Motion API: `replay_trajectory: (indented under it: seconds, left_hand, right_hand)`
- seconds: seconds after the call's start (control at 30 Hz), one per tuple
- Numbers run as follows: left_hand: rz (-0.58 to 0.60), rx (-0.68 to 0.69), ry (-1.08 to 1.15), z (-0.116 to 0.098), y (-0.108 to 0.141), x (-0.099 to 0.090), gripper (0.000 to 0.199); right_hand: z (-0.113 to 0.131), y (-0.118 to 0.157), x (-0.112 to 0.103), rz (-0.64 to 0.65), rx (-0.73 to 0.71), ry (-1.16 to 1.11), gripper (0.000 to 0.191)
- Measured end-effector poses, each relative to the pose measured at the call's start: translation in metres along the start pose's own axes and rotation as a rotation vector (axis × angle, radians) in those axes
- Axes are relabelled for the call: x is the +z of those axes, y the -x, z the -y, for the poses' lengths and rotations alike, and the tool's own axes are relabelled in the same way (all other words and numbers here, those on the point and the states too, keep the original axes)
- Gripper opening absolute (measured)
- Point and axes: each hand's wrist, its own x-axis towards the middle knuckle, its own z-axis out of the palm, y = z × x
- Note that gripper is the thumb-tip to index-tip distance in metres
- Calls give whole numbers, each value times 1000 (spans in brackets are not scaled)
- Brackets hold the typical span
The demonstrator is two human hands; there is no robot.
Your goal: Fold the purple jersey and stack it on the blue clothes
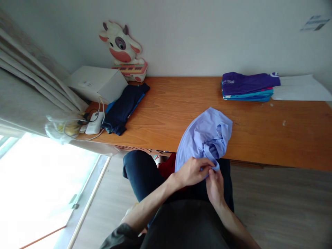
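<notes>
A light purple cloth garment [199, 135] lies crumpled over the front edge of the wooden table, its lower part hanging above my lap. My left hand [194, 170] pinches the garment's near edge with closed fingers. Close beside it, my right hand [214, 181] grips the same edge between thumb and fingers. The fingertips of both hands nearly meet at a narrow band of the cloth. Part of the garment is bunched into loose folds just beyond my fingers.
Dark folded clothes [124, 107] lie at the table's [166, 100] left, near a white box [100, 83], a power strip [94, 122] and a cow toy [124, 52]. Folded purple and blue clothes [247, 86] and white paper [301, 88] are at the back right.
</notes>
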Motion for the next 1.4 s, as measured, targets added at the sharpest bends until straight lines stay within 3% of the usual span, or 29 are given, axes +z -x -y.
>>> replay_trajectory:
  seconds: [0.07, 0.13, 0.23, 0.33, 0.37, 0.43, 0.53, 0.6, 0.67, 0.73, 0.8, 0.87, 1.0, 1.07, 1.17, 1.27, 1.33, 1.4]
  left_hand:
    - [22, -12, 100, -1, 3, 26, 33]
    - [8, -35, 190, -2, 2, 40, 34]
    - [-76, -29, 223, -10, -9, 40, 33]
    - [-118, 106, 94, -24, -25, 26, 40]
    - [-106, 169, 22, -29, -30, 20, 48]
    - [-44, 304, -152, -37, -38, 13, 73]
    - [122, 450, -416, -41, -43, 17, 100]
    - [270, 487, -533, -36, -42, 29, 96]
    - [417, 499, -556, -26, -37, 44, 79]
    - [532, 500, -448, -13, -28, 55, 58]
    - [575, 441, -241, 0, -13, 57, 42]
    - [513, 308, 4, 12, 9, 49, 37]
    - [174, 32, 530, 24, 61, 15, 39]
    - [41, -63, 739, 27, 81, 0, 43]
    - [-35, -185, 823, 34, 98, -12, 46]
    - [-46, -274, 638, 46, 110, -19, 33]
    - [-55, -281, 544, 55, 121, -24, 27]
    - [-59, -269, 541, 62, 134, -28, 32]
  right_hand:
    - [-8, 14, -19, -274, 86, -78, 65]
    - [-16, 25, -48, -451, 182, -156, 50]
    - [-21, 29, -99, -493, 292, -185, 38]
    - [-12, 20, -149, -591, 353, -144, 28]
    - [-4, 15, -165, -572, 372, -122, 24]
    - [19, 3, -192, -329, 401, -73, 16]
    - [68, -18, -217, 382, 353, -35, 22]
    - [103, -32, -221, 727, 290, -63, 27]
    - [128, -42, -219, 895, 230, -134, 30]
    - [136, -45, -219, 951, 193, -182, 31]
    - [128, -40, -229, 921, 190, -190, 30]
    - [108, -30, -246, 771, 224, -191, 29]
    - [66, -21, -271, 331, 402, -119, 37]
    - [48, -24, -263, 348, 529, -56, 57]
    - [23, -30, -231, 546, 600, 101, 81]
    - [4, -25, -201, 619, 599, 293, 62]
    - [2, -22, -190, 619, 576, 262, 53]
    - [11, -21, -187, 526, 552, 145, 53]
